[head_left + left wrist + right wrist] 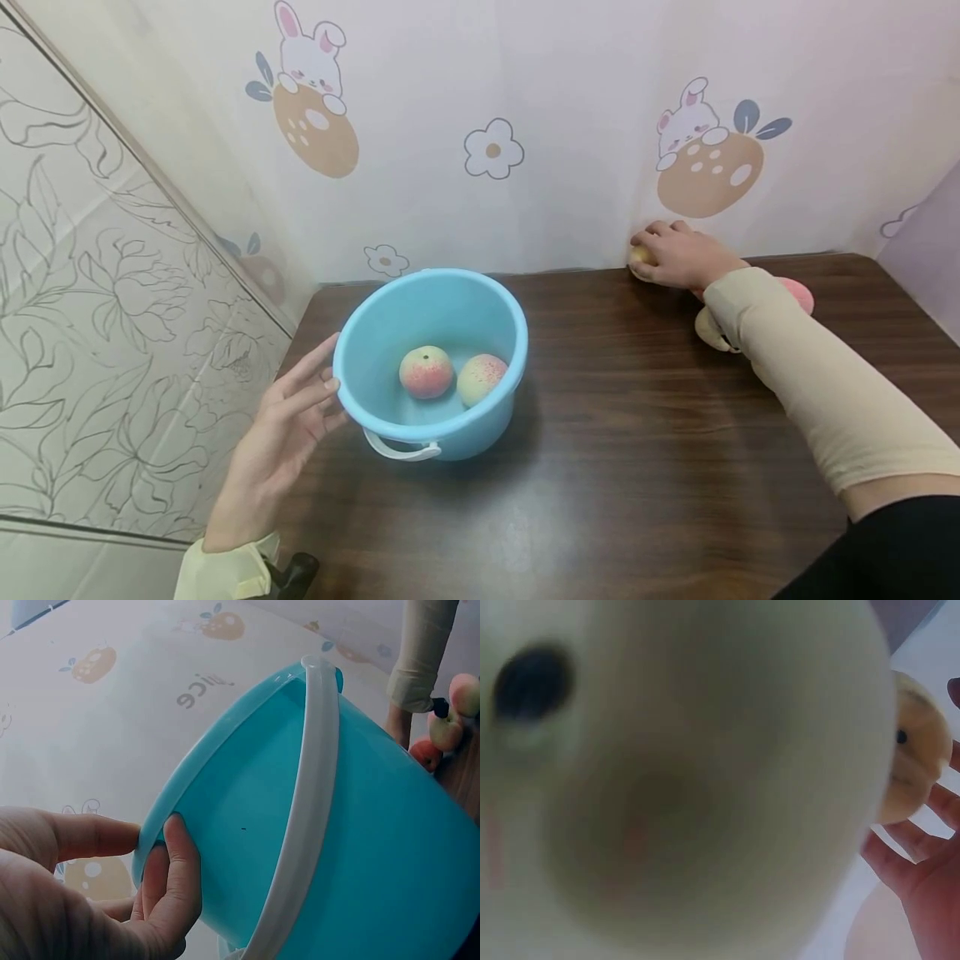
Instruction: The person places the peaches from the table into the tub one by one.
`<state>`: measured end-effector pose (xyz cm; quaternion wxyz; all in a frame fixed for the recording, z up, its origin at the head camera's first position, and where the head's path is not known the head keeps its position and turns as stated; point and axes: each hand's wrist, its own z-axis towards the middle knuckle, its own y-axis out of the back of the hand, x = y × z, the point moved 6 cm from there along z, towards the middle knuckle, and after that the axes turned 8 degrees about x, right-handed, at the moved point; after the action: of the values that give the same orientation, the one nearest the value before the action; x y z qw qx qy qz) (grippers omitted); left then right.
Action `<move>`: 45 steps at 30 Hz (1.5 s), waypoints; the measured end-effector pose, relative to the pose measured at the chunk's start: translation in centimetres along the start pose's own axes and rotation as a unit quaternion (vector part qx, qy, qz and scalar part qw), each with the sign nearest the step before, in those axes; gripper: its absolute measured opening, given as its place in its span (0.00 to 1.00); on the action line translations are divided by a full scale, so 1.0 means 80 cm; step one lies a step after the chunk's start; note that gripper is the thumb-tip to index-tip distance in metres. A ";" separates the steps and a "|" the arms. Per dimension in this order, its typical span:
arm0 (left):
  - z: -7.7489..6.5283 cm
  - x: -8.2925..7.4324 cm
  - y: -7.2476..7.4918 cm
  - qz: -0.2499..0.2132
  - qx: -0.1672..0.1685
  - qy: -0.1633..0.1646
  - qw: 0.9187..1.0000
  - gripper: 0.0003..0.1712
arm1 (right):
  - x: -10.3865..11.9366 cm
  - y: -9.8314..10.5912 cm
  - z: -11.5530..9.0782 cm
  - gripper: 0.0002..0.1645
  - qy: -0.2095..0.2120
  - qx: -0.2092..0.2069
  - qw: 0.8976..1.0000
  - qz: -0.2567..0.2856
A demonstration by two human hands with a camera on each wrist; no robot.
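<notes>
- Pinching the rim of blue bucket (480, 435): left hand (288, 417), thumb and fingers on either side of the wall.
- Right hand (686, 257): fingers curled round yellowish fruit (921, 754), back edge of bench (615, 467), by wall covering (570, 167).
- Bucket at bench's left side, white handle (401, 452) down.
- Two peaches (426, 372) inside bucket.
- More fruit (799, 294) beside right sleeve (825, 367), partly hidden.

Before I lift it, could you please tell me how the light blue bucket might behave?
The light blue bucket is probably stiff, with no visible buckling where the left hand pinches it. It looks plastic, with just two pink-and-cream fruits visible inside, so it may be light for its size. Those round fruits could roll if it tilts.
</notes>
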<state>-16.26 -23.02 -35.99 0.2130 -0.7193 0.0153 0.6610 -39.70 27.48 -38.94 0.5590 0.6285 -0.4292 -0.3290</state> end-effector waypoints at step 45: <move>0.000 0.000 0.000 0.003 -0.010 0.002 1.000 0.36 | 0.026 -0.036 0.016 0.25 0.011 -0.078 0.990 -0.117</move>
<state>-16.29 -23.05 -35.97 0.2034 -0.7231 0.0113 0.6600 -39.50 25.10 -41.82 0.5686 0.6325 -0.3194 -0.4178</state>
